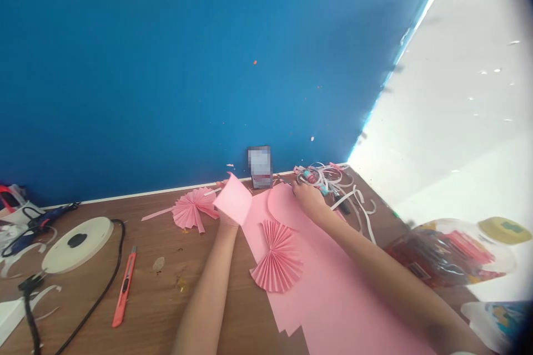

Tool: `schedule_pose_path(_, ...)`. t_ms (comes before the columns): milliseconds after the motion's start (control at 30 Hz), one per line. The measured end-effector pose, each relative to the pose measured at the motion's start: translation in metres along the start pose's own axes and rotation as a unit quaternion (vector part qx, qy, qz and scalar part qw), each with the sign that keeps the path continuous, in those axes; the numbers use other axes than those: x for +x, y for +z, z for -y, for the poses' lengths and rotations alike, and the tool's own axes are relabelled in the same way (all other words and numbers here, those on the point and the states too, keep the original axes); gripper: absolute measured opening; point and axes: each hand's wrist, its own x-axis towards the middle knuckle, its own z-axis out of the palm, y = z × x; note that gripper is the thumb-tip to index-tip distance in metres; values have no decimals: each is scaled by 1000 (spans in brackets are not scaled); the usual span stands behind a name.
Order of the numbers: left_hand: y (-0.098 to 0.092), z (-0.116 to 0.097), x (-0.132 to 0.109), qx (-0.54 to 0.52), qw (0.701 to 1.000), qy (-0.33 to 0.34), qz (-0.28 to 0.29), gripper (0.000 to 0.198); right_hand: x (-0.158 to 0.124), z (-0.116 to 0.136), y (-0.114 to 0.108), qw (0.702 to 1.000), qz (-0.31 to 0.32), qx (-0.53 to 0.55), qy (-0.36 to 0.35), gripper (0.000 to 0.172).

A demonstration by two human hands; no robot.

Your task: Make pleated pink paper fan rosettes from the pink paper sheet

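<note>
"Blue wall (pixel 187 66) on the far side, brown counter (pixel 158 305) running along it. What have the hands got?"

"Left grip (pixel 229 219) is closed on a small pink paper (pixel 234 198), held up near the middle of the counter. It hides most of the fingers from me."

"And the other?"

"Right grip (pixel 307 194) reaches to the far side, right up against a tangle of white strips (pixel 333 178) with bits of pink and teal in it. Whether the fingers are pinching anything, I can't tell."

"What's that under the right arm?"

"Big pink sheet (pixel 345 299), spread from the far middle down to the near right. One pleated fan (pixel 278 260) lies at its left edge. Another, the far fan (pixel 191 206), sits on the wood just left of the small paper."

"I see a phone (pixel 260 169) too."

"Yes, upright by the wall, between the two hands and beyond them. Over on the left there's a red cutter (pixel 124 294), blade end pointing away, then a black cable (pixel 121 249) curving round a cream disc (pixel 62 258)."

"And far over to the right?"

"Clear bag (pixel 441 249) with red and dark contents, a yellow lid (pixel 506 230) just beside it."
</note>
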Motion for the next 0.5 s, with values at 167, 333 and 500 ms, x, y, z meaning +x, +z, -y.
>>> schedule_pose_path(167,0,0,3,-109,991,43,64,18,-4,5,0,999,-43,-14,-7,34)
schedule_pose_path(333,6,3,6,-67,989,-30,125,7,-8,15,-5,996,-57,53,-51,31)
schedule_pose_path(500,9,7,6,89,986,-50,135,25,-11,25,-6,984,-51,107,-131,44)
